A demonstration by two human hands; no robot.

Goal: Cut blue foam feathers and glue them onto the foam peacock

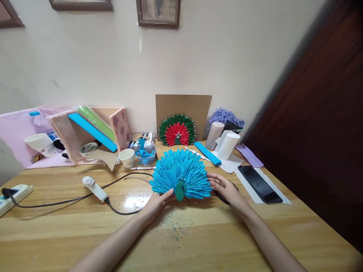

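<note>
A blue peacock craft (181, 170) with fanned petal-like feathers and a green body at its bottom middle is held up over the wooden table. My left hand (160, 202) grips its lower left edge, thumb in front and the other fingers partly hidden behind. At the right edge of the fan, my right hand (225, 187) has its fingers curled against the feathers, some tips out of sight. Behind it, a red and green peacock craft (177, 130) stands against a brown cardboard sheet (184, 104) by the wall.
A white glue gun-like device (95, 189) with a black cable lies left, near a power strip (17, 196). Behind are a paper cup (126, 158), a tub of blue scraps (145, 154) and a pink box (120, 128). Right are white rolls (228, 146) and a black phone (259, 184).
</note>
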